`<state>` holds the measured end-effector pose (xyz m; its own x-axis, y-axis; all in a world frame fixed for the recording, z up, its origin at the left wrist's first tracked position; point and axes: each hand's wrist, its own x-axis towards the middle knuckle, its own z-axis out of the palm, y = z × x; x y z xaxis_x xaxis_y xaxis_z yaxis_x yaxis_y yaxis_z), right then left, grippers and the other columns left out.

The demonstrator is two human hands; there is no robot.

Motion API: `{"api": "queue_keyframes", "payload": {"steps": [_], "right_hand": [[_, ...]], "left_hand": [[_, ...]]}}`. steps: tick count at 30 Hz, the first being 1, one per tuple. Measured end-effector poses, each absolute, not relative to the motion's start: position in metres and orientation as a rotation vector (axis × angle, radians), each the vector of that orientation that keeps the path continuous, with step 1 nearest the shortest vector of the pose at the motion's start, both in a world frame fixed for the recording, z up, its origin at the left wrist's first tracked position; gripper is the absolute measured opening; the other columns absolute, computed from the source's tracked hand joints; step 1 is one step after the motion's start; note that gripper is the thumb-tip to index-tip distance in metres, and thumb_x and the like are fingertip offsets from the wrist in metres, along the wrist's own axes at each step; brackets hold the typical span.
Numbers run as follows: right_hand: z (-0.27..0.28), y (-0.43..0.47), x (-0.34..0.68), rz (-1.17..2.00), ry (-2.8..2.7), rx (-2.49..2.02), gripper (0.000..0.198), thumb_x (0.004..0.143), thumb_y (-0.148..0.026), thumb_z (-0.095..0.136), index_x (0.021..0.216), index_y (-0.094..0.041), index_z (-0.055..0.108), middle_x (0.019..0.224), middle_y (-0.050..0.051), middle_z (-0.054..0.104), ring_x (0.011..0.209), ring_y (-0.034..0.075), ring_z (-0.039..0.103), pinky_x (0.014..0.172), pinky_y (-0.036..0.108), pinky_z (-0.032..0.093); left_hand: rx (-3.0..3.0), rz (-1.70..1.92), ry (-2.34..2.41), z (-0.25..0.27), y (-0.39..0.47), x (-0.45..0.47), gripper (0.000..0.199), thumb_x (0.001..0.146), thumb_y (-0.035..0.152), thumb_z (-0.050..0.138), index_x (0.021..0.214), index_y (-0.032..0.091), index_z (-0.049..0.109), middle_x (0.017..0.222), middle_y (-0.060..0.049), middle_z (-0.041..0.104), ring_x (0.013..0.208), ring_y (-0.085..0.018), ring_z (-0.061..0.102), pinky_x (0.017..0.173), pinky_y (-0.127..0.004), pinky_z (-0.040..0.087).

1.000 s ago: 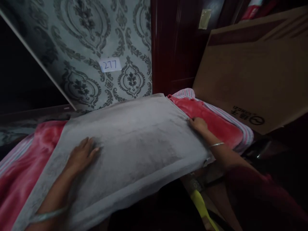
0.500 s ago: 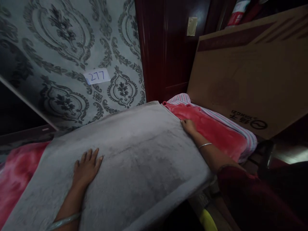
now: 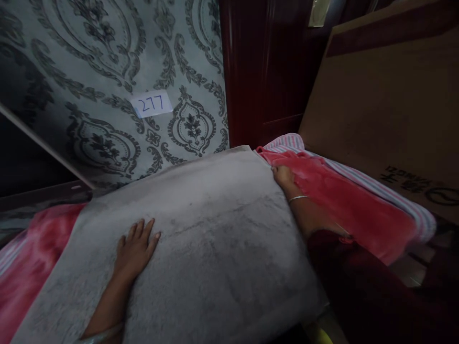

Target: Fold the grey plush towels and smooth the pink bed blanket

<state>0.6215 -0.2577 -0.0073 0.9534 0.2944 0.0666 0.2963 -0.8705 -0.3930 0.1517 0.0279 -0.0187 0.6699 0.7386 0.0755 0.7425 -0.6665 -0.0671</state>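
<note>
A grey plush cloth is spread wide in front of me, with darker brushed patches in its pile. Flat on its left part lies my left hand, fingers spread, holding nothing. My right hand is closed at the cloth's right edge, not far from the far corner, with fingers curled on that edge. Beneath and beyond this edge is a red plush blanket, with a striped cloth bordering it. More red blanket shows at the left.
Patterned wallpaper with a paper label reading 277 rises behind the cloth. A dark red wooden panel with a switch stands beside it. A large cardboard box leans at the right.
My right hand has moved a little along the cloth's right edge toward the far corner. My left hand stays flat on the cloth. The camera view has shifted slightly.
</note>
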Motion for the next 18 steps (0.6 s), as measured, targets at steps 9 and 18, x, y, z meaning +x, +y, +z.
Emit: {"api": "queue_keyframes", "payload": {"steps": [9,18], "right_hand": [[0.002,-0.231,0.547,-0.318,-0.855,-2.632,0.054,0.103,-0.035,0.042,0.151,-0.011,0.051,0.157,0.022,0.045,0.145,0.036,0.040,0.117,0.054,0.034],[-0.046,-0.212,0.497,0.033,-1.593,-2.482,0.062,0.100,-0.050,0.032,0.157,-0.029,0.042,0.167,0.006,0.035,0.154,0.030,0.028,0.122,0.056,0.027]], "left_hand": [[-2.794,0.059,-1.298,-0.008,0.011,0.156,0.064,0.104,0.048,0.029,0.163,0.025,0.031,0.172,-0.011,0.024,0.159,-0.031,0.021,0.124,-0.058,0.024],[-2.914,0.019,-1.331,-0.009,0.001,0.151,0.067,0.104,0.057,0.028,0.164,0.026,0.029,0.172,-0.010,0.022,0.160,-0.030,0.017,0.127,-0.057,0.016]]}}
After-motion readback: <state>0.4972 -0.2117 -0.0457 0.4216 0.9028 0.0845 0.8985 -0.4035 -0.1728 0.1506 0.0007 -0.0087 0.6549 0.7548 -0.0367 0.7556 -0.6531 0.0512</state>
